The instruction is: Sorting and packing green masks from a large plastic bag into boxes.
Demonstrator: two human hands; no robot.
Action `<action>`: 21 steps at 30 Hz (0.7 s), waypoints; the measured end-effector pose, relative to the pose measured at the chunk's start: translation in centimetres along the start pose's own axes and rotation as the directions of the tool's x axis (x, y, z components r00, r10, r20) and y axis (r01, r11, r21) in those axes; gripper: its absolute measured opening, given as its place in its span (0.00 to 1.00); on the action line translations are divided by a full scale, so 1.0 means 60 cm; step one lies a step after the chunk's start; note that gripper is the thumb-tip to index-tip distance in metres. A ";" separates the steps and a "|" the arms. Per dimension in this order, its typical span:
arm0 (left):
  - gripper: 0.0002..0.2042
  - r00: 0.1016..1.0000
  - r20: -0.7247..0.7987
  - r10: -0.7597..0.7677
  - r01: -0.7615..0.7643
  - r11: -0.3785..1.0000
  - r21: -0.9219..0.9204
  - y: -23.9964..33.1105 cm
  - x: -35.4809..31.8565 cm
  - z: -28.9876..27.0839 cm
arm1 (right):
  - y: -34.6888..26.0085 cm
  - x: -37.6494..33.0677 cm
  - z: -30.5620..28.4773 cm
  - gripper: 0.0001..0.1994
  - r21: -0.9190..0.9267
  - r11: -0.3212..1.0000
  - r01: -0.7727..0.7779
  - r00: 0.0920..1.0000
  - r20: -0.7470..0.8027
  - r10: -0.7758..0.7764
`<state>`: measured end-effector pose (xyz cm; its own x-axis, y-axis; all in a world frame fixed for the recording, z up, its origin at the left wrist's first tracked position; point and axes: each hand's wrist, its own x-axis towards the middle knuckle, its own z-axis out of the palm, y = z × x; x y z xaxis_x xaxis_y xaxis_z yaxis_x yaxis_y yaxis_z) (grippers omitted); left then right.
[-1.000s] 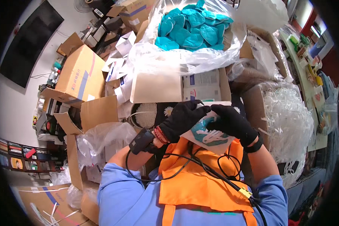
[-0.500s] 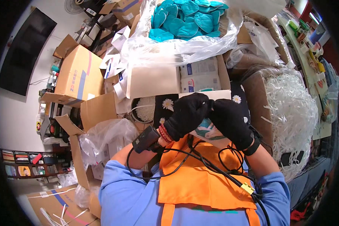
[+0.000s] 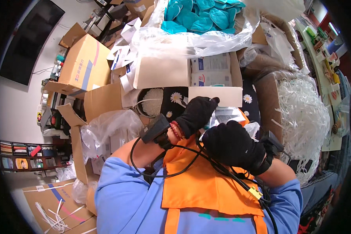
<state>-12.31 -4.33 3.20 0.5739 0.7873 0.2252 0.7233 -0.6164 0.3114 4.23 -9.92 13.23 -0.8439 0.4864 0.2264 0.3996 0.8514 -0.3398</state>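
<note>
A clear and white plastic packet [image 3: 227, 115] with blue print lies between my black-gloved hands, close to my orange apron. My left hand [image 3: 199, 115] is closed on its left side, with the forefinger and thumb toward the far edge. Nearer my body, my right hand [image 3: 232, 145] is curled closed at the packet's near side, and its fingertips are mostly hidden. Crumpled clear plastic shows just beyond the right knuckles. Past my hands stands an open white box [image 3: 215, 96] with similar printed packets [image 3: 211, 64] inside, its lid folded out to the left.
Teal cup-shaped fabric pieces [image 3: 202, 15] fill a plastic-lined carton at the back. On the right stands a carton of white strips [image 3: 302, 113]. A bowl of white granules [image 3: 152, 102] and an open carton [image 3: 80, 156] are at left. Black cables [image 3: 218, 167] cross my apron.
My hands were together at the fingertips and have parted. The right one has come down toward my body, and more of the packet shows between them. The view has shifted slightly.
</note>
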 end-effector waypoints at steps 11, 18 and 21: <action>0.14 0.972 0.150 -0.178 0.201 0.968 -0.152 -0.030 -0.060 0.065 | -0.041 -0.024 0.013 0.06 -0.268 0.928 0.257 0.960 -0.036 -0.277; 0.17 0.956 0.144 -0.256 0.270 0.959 -0.087 -0.036 -0.083 0.067 | -0.002 -0.033 0.025 0.08 0.020 0.999 -0.028 0.995 0.096 0.026; 0.17 0.989 -0.107 -0.106 0.111 0.993 0.041 -0.026 -0.074 0.046 | 0.011 -0.035 0.046 0.10 0.063 0.968 -0.241 0.970 -0.001 0.242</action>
<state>-14.89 -6.91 -0.85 0.4499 0.8452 0.2887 0.7974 -0.5257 0.2963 5.26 -10.95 9.99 -0.7220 0.6779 0.1384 0.5679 0.6948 -0.4413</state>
